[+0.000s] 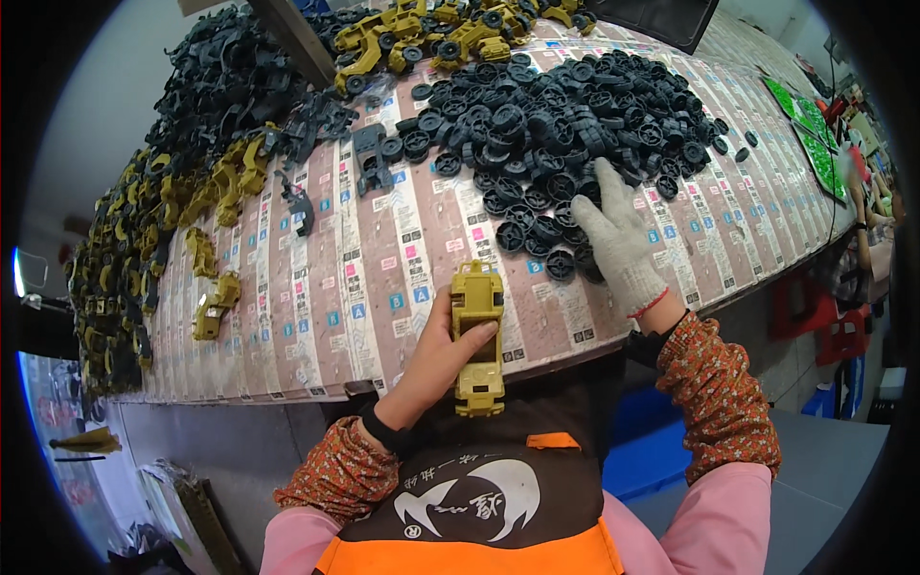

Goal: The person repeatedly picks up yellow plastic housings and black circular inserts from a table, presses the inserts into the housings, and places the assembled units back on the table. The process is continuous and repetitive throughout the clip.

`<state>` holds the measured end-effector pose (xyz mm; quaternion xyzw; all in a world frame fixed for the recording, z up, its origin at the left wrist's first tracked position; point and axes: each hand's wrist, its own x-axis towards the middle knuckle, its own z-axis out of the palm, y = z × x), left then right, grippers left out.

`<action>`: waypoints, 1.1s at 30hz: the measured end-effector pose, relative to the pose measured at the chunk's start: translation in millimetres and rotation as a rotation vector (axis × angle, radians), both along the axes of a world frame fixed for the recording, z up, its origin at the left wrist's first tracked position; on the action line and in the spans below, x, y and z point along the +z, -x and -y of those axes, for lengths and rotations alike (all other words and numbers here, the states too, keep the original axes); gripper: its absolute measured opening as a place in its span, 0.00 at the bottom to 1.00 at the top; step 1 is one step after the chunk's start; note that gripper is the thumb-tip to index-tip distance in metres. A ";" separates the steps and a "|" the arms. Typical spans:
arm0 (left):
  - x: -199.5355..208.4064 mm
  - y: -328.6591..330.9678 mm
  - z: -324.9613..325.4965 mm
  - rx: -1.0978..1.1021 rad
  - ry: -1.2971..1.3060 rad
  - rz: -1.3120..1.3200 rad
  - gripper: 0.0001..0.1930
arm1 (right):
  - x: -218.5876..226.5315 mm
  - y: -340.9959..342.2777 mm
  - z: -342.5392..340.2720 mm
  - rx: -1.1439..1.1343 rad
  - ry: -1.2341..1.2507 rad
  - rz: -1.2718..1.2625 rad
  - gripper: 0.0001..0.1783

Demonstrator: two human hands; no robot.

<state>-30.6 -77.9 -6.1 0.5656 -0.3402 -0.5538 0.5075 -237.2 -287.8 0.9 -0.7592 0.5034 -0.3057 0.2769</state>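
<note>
My bare left hand (436, 355) is wrapped round a mustard-yellow toy car body (477, 297) at the table's front edge, its thumb lying across the opening. No wheels show on the part of the body that I see. My right hand (619, 240), in a white knitted glove, reaches to the near side of a big heap of black toy wheels (546, 120). Its fingers are stretched and apart, with the tips against the wheels. Nothing shows between them.
At the left lies a long heap of yellow body parts (120, 278), with dark grey plastic parts (225, 81) behind. Yellow bodies with wheels (460, 34) are piled at the back near an upright post (292, 38). Green sheets (810, 134) lie far right. Another person's arm (860, 230) shows beyond.
</note>
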 end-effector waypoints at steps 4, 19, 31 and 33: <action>-7.0 -11.2 -9.0 0.022 0.014 -0.093 0.34 | 22.8 -0.1 -18.6 0.121 -0.435 0.694 0.30; 14.0 -39.6 -39.4 0.106 -0.063 -0.443 0.34 | 24.8 7.3 -69.8 0.093 0.370 -0.377 0.14; 10.9 -36.5 -49.1 0.358 0.071 -0.688 0.21 | 53.2 -42.9 -132.6 0.350 -0.095 0.268 0.09; 6.0 -40.1 -48.9 0.343 0.110 -0.732 0.21 | 44.8 -51.6 -151.3 0.443 -0.103 0.248 0.11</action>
